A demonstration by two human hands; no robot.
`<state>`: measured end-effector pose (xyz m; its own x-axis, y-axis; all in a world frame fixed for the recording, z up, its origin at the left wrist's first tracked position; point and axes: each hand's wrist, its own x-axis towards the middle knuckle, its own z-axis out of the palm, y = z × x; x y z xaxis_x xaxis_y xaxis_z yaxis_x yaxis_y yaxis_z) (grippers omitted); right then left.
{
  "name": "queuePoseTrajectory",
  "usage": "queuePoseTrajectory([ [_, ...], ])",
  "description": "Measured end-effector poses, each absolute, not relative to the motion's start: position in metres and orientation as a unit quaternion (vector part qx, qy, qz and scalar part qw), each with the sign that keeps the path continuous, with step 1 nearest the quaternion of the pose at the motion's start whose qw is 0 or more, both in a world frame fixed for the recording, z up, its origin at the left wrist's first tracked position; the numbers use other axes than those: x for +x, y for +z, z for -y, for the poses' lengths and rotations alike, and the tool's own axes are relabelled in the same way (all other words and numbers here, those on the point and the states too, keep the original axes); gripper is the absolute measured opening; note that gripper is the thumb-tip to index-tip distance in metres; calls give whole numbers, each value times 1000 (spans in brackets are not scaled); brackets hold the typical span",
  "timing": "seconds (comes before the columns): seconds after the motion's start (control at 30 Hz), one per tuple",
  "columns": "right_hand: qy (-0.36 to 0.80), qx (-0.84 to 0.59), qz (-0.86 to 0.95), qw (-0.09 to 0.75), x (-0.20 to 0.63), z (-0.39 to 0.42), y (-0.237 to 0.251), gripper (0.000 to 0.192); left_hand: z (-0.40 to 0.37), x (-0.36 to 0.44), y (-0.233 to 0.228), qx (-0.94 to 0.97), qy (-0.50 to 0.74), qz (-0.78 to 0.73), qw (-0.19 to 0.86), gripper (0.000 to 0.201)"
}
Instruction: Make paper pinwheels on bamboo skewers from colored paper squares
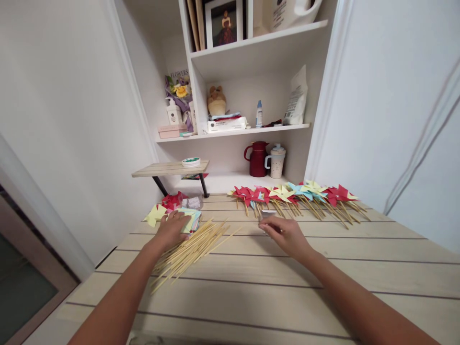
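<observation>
My left hand (172, 229) rests with its fingers stretched over a stack of coloured paper pieces (194, 218). Beside it lie a yellow pinwheel (155, 215) and some red paper pinwheel pieces (174, 200). A loose pile of thin wooden sticks (196, 249) spreads out just right of that hand. My right hand (285, 235) is closed in a pinch above the table, at the near edge of a small shiny packet (269, 214). What its fingertips hold is hidden. Behind it a row of red, yellow and blue pinwheels on sticks (282, 194) lies along the back.
A small raised wooden stand (170, 168) on black legs carries a round white tin (191, 162). Near its leg lies a clear plastic container (192, 202). A dark red jug (258, 159) and a beige cup (277, 162) stand under the white shelf (233, 132).
</observation>
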<state>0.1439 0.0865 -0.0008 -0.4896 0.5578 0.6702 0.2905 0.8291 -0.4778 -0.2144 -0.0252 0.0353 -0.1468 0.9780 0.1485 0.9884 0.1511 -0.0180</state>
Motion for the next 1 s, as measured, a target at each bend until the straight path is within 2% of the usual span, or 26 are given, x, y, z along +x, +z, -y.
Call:
queuePoseTrajectory([
  [0.23,168,-257,858,413,144,-90,-3,28,29,-232,29,-662,-66,746,27,55],
  [0.37,176,-275,869,371,143,-90,-3,27,28,-245,25,-671,-90,736,2,48],
  [0.63,160,-283,902,285,141,-89,-5,24,32,-249,24,-661,-137,738,-11,50],
  [0.87,173,-280,901,283,141,-89,-5,23,33,-242,26,-643,-157,749,33,38],
  [1.0,230,-296,869,323,139,-89,-3,19,34,-232,31,-637,-167,747,86,30],
])
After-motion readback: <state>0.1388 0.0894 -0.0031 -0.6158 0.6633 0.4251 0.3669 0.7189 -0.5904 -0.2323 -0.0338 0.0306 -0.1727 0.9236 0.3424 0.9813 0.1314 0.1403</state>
